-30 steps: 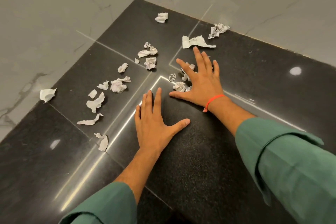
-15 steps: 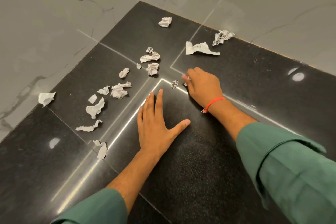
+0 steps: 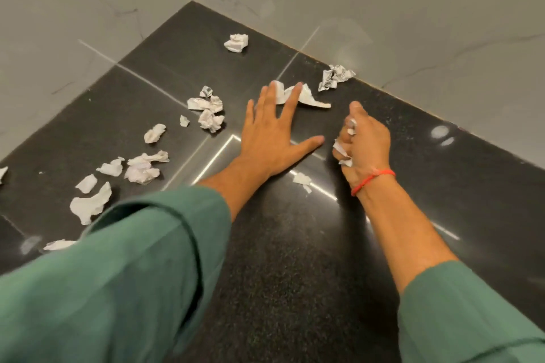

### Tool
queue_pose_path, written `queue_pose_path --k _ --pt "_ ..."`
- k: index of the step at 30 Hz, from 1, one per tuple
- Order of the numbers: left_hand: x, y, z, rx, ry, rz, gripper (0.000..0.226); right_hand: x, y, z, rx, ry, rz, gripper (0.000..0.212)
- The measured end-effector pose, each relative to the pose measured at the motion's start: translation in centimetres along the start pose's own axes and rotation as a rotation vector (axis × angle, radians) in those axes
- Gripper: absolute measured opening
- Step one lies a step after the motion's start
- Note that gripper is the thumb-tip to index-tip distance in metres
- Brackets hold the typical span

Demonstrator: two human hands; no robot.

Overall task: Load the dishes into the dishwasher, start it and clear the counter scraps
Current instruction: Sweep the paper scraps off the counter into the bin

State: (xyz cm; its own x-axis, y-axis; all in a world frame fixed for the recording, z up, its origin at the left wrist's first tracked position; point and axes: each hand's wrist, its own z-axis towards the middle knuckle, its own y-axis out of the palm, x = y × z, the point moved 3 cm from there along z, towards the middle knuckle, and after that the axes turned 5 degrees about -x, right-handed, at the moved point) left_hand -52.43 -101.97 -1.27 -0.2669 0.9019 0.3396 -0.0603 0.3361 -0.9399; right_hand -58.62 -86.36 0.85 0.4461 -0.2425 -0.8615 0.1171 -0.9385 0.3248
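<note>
Black speckled worktop (image 3: 295, 259) in a corner of grey marble walls (image 3: 413, 9). Paper scraps (image 3: 141, 169) litter its left half & back edge; near-right area bare. Left hand (image 3: 271, 132) flat, fingers spread, tips on a long scrap (image 3: 306, 96). Right hand (image 3: 364, 144) fisted around crumpled bits.

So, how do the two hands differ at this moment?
The left hand lies flat and open on the counter, fingers on a long paper scrap; the right hand is lifted, shut on paper scraps. Only the right wrist has a red thread. Both have green sleeves.
</note>
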Motion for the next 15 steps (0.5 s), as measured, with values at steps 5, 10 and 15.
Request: queue_pose_path --k 5,10,15 --pt "3.1 0.1 6.7 -0.05 0.177 0.103 0.095 -0.5 -1.9 0.0 -0.003 0.082 0.151 0.047" --pt "4.2 1.5 8.7 -0.132 0.253 0.153 0.075 -0.6 -1.2 0.3 -0.008 0.106 0.099 0.046" --pt "3.4 1.4 7.0 -0.051 0.285 0.137 0.072 -0.8 -1.4 0.3 -0.005 0.122 0.1 0.046"
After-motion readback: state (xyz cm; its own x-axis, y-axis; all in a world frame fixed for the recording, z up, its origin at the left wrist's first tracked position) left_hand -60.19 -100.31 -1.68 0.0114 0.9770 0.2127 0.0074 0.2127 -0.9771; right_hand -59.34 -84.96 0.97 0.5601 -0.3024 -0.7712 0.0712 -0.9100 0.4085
